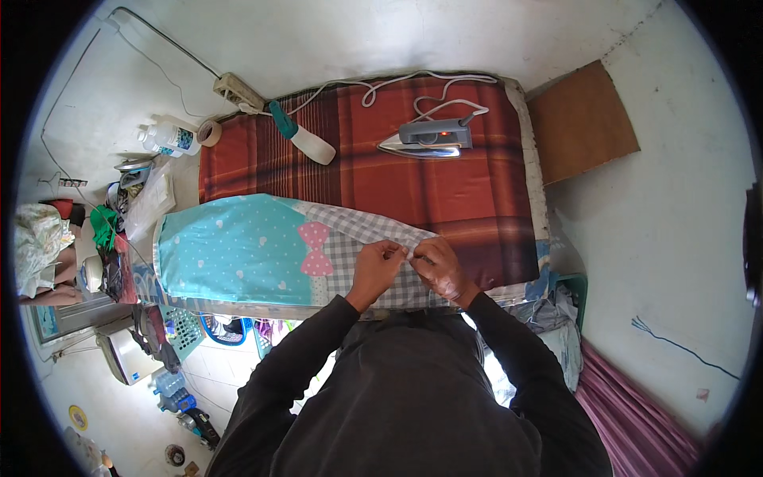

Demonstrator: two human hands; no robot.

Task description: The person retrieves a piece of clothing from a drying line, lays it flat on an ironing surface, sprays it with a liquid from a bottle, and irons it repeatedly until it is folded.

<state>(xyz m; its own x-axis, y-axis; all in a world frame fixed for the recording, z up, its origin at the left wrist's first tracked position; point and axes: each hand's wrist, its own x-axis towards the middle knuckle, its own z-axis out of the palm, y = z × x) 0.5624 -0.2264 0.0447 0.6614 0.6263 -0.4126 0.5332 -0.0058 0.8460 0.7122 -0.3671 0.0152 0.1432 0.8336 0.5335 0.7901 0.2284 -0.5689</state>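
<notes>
A long cloth [232,256], turquoise with white dots and hearts at the left and grey gingham at the right, lies along the near side of the ironing table. A pink dotted bow [315,248] marks where the two patterns meet. Over the gingham part, my left hand [379,266] pinches the fabric between thumb and fingers. Right beside it, my right hand [440,266] pinches the same spot, fingertips almost touching. Beyond my hands an electric iron [436,138] rests on its side, its small light glowing orange-red. A spray bottle [302,134] with a green top lies left of it.
A red plaid cloth [405,197] covers the table. The iron's white cord [369,89] loops along the back to a power strip [238,90]. Plastic bottles [173,140] and a tape roll [208,133] stand back left. A brown board [581,125] leans at the right wall.
</notes>
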